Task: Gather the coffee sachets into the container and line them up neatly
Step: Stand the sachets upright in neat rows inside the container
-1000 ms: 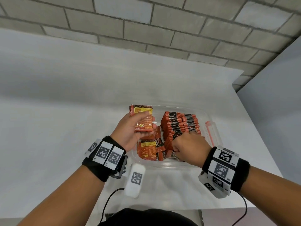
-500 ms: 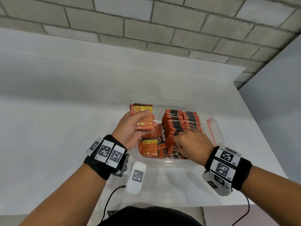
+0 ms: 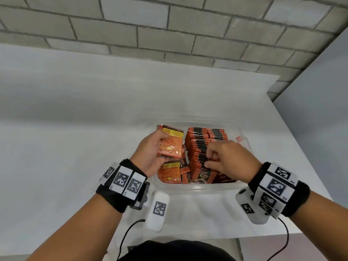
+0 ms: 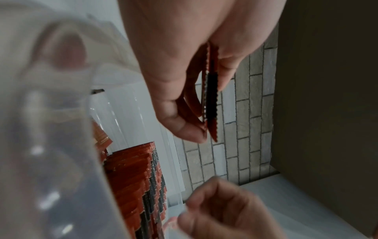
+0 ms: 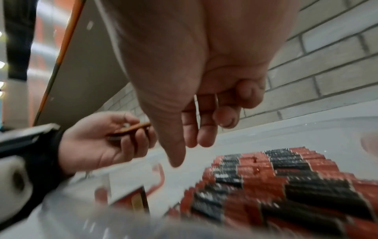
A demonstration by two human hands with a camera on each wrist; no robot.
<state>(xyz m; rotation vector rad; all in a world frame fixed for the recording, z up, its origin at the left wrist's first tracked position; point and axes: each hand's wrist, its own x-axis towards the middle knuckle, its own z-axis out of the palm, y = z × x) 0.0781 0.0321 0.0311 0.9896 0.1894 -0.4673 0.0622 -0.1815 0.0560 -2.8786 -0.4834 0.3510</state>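
A clear plastic container [image 3: 197, 187] sits on the white table [image 3: 75, 147], close to the near edge, and both hands are over it. The left hand [image 3: 150, 153] holds a small stack of orange coffee sachets [image 3: 170, 144] above the container's left side, thumb on the face, fingers behind; from the left wrist view the sachets [image 4: 210, 97] are pinched edge-on between thumb and fingers. The right hand [image 3: 227, 159] hovers over the packed rows of sachets [image 3: 205, 140] that stand upright on the container's right side. Its fingers are loosely curled, thumb and fingertips close together just above the row tops; the right wrist view shows nothing between them [image 5: 202, 129], so it looks empty. On the container's left, under the held stack, a few loose sachets [image 3: 173, 171] lie flat and jumbled, one black-labelled sachet [image 3: 202, 176] leaning against the front of the rows. A white tagged device [image 3: 158, 210] lies on the table just in front of the container.
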